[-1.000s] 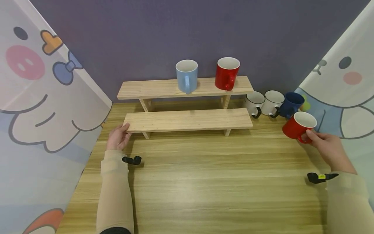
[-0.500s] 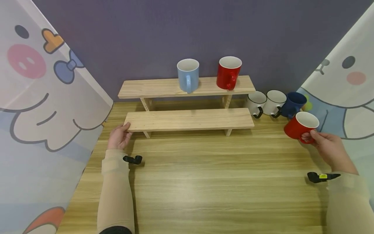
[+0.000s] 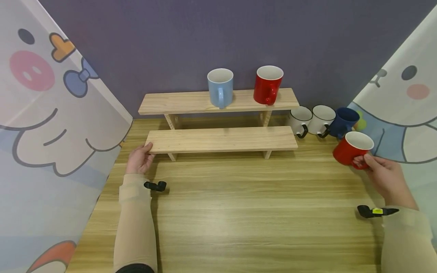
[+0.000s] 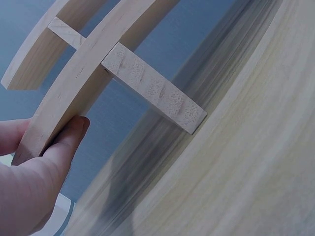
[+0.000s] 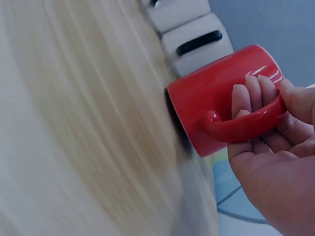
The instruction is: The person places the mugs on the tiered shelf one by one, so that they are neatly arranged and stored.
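can't tell from my feed if the tilted red mug touches the wood-grain table; the upper shelf hides a bit of one white mug. i count six: add another red mug, a second white mug, a light blue mug, a navy mug. right hand grips the handle just in front of navy; left hand pinches the lower shelf. dark wall, cartoon panels.
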`<action>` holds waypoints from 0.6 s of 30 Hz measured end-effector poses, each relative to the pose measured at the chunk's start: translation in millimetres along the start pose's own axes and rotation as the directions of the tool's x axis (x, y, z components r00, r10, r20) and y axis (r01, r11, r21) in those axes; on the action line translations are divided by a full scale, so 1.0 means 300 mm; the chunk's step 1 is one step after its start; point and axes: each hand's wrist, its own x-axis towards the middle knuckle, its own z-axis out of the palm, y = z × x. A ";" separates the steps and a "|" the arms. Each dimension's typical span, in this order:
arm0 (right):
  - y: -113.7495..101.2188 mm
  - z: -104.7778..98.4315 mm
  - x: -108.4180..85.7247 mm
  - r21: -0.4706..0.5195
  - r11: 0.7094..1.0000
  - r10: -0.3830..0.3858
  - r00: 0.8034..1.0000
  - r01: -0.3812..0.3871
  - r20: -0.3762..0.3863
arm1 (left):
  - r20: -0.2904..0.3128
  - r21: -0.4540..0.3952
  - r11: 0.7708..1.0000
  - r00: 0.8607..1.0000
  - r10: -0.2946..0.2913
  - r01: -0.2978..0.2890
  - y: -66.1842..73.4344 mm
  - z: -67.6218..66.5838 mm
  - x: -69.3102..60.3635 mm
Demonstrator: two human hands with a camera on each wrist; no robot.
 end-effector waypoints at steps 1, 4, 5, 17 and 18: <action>-0.002 0.007 -0.005 0.012 1.000 -0.006 1.000 0.006 0.002 | -0.001 0.005 1.000 1.000 0.000 0.000 0.000 0.000 0.000; -0.011 0.030 -0.021 0.029 1.000 -0.005 1.000 0.005 -0.011 | 0.001 0.011 1.000 1.000 -0.003 0.003 0.000 0.000 0.000; -0.017 0.038 -0.027 0.028 1.000 0.002 1.000 -0.002 -0.021 | 0.001 0.014 1.000 1.000 -0.002 0.002 0.000 0.000 0.000; -0.086 0.174 -0.083 -0.004 0.999 -0.045 0.996 0.046 0.072 | 0.013 -0.005 1.000 1.000 0.007 -0.007 0.001 0.004 -0.009; -0.091 0.190 -0.085 -0.009 0.998 -0.057 0.995 0.058 0.084 | 0.014 -0.006 1.000 1.000 0.007 -0.007 0.000 0.003 -0.009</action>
